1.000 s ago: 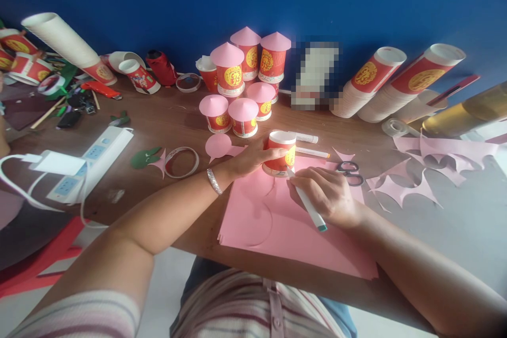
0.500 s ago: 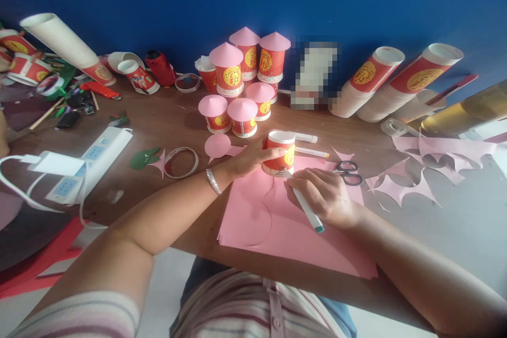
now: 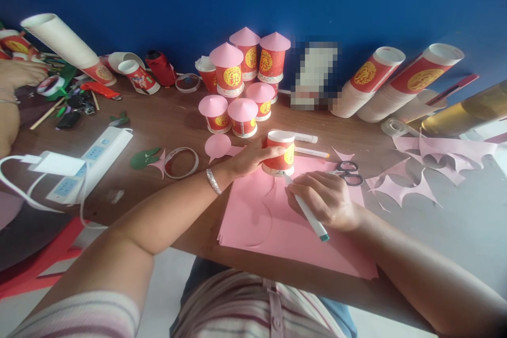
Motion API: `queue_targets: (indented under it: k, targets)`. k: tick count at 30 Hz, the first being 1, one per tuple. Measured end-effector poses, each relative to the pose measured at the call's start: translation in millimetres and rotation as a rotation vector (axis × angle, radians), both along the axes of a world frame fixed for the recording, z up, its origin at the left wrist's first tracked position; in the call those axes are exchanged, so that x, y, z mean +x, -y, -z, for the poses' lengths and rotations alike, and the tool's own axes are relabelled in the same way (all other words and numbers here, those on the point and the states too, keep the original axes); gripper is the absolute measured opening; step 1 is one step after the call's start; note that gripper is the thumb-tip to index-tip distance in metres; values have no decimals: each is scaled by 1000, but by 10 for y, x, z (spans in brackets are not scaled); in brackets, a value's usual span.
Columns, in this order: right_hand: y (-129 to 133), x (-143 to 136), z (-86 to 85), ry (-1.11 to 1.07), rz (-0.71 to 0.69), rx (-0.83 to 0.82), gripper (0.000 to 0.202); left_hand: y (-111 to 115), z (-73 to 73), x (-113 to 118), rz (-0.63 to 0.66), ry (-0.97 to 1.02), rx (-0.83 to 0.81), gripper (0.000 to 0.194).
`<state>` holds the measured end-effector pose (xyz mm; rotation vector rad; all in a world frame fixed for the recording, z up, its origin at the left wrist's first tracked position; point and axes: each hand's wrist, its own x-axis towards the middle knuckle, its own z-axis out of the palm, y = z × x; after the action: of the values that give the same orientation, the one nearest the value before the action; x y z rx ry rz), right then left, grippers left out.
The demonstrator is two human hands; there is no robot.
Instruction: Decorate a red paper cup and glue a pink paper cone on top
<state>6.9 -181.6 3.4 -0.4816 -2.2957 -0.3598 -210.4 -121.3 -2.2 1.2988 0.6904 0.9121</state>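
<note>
My left hand point(image 3: 257, 156) is wrapped round a red paper cup point(image 3: 279, 154) with a gold emblem, which stands upside down on pink paper sheets point(image 3: 253, 222). In my right hand point(image 3: 320, 198) is a white marker point(image 3: 311, 217) with a teal end, gripped like a pen. Its tip meets the white band at the cup's lower edge, where dark marks show. Behind the cup lie a white capped marker point(image 3: 306, 138) and one with an orange end point(image 3: 312, 152). Black-handled scissors point(image 3: 349, 173) rest just beyond my right hand.
Several red cups with pink cone tops point(image 3: 242, 116) stand near the blue wall. Stacked cups point(image 3: 368, 82) lean at the right, beside pink paper scraps point(image 3: 412, 185). At left are a power strip point(image 3: 95, 156), a tape roll point(image 3: 181, 162) and another person's hand point(image 3: 24, 73).
My right hand and the marker have shifted slightly down along the cup's rim. Another person's hand has come into view at the far left. My left hand stays on the cup.
</note>
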Motion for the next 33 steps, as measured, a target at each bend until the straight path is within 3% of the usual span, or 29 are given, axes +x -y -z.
queue_targets:
  k: [3,11,24,29,33]
  targets:
    - [13,-8,-15,4,-15,5,19,-6,-2,-3,73,71,-49,34]
    - [66,-50,-24,-5,-118,-43,15,-20,17,4,64,101,-77,30]
    - [74,-53,10,23,-91,-53,16,-2,-32,9,58,95,-65,31]
    - [72,-55,-2,41,-100,-74,16,-9,32,14,31,157,-113,27]
    - [80,-69,1,55,-115,-102,15,-25,96,22,1,158,-100,38]
